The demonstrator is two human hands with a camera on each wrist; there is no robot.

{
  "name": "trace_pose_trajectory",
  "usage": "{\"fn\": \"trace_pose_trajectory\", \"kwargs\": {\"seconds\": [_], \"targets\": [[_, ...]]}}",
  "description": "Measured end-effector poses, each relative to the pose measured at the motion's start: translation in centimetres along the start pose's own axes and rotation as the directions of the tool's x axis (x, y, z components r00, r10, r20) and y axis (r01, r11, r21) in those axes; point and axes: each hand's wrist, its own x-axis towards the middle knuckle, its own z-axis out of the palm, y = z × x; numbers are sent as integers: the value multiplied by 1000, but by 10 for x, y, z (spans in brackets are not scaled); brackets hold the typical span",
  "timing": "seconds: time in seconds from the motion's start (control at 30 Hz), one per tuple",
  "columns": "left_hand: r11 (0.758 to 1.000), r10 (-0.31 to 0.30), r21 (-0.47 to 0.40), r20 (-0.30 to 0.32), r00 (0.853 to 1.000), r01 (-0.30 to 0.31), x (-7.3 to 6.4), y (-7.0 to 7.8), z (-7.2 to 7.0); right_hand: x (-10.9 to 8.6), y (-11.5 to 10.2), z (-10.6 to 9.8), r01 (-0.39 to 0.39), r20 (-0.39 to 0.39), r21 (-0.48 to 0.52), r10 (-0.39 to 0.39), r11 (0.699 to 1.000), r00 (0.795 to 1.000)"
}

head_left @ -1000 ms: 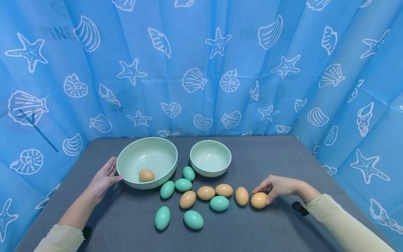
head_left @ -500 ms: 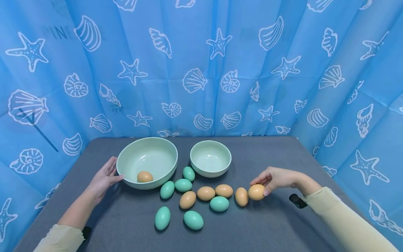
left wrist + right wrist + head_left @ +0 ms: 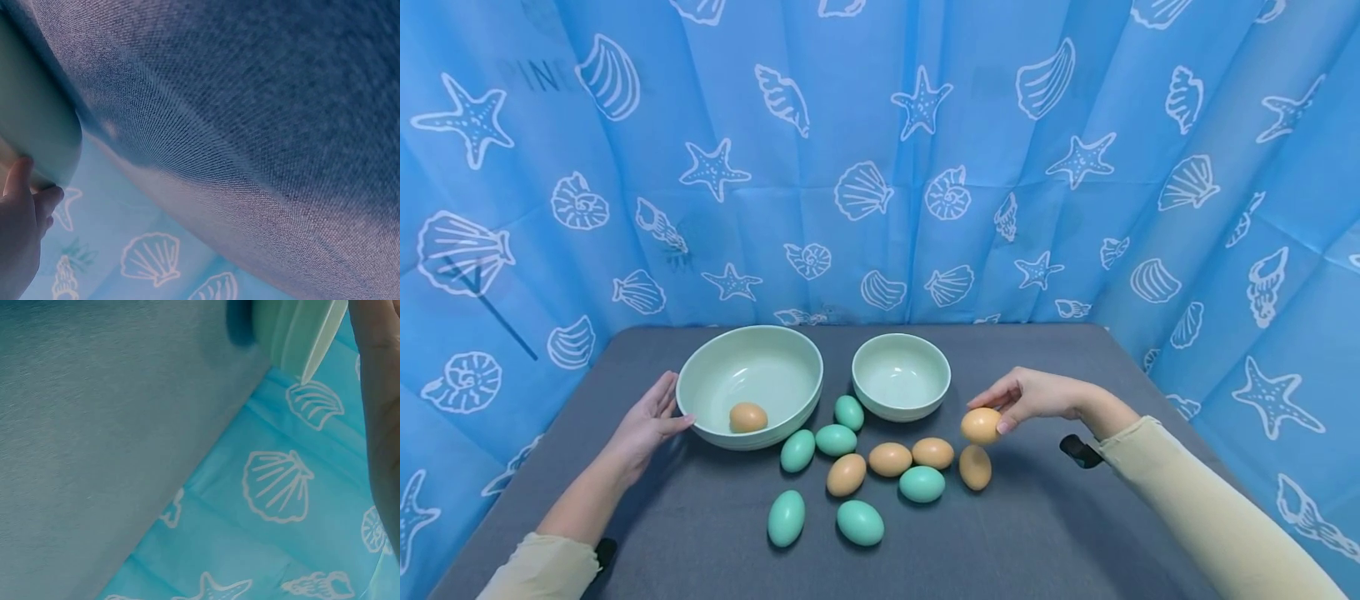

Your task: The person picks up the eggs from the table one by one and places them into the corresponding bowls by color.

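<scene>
In the head view my right hand (image 3: 1037, 396) holds an orange-brown egg (image 3: 981, 426) between thumb and fingers, raised off the table. Just below it lies another brown egg (image 3: 975, 467). My left hand (image 3: 643, 425) rests against the outer left side of the large pale green bowl (image 3: 805, 400), thumb and fingers spread along its wall; the left wrist view shows its fingertips touching the bowl (image 3: 40, 112). Inside that bowl sits one brown egg (image 3: 748, 417). A smaller pale green bowl (image 3: 901, 408) stands to its right. The right wrist view shows only part of the hand; the held egg is hidden there.
Several green eggs (image 3: 861, 523) and brown eggs (image 3: 891, 460) lie loose on the grey cloth-covered table (image 3: 1045, 542) in front of the bowls. One green egg (image 3: 849, 413) lies close to the small bowl. A blue seashell curtain (image 3: 880, 125) hangs behind the table.
My right hand has lifted the brown egg off the table and carried it left and away from me, past the neighbouring egg. The left hand has stayed on the large bowl.
</scene>
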Motion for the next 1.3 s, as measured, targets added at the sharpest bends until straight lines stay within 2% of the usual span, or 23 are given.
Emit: {"fn": "trace_pose_trajectory", "kwargs": {"seconds": [0.2, 0.47, 0.77, 1.07, 1.3], "targets": [[1000, -4, 5, -7, 1000, 5, -1, 1, 0, 14, -11, 0, -9, -24, -10, 8, 1000, 1000], [1000, -7, -9, -8, 1000, 7, -1, 2, 1, 31, -26, 1, 12, -63, 36, -10, 999, 998], [1000, -5, -13, -27, 1000, 5, 0, 0, 2, 49, -37, 8, 17, -96, 32, -14, 999, 995], [1000, -3, -13, -22, 1000, 3, 0, 0, 1, 64, -45, 16, 36, -111, 66, -29, 997, 993], [1000, 0, -18, -21, 1000, 0, -1, 1, 1, 79, -58, 20, 25, -140, 99, -11, 995, 990]]}}
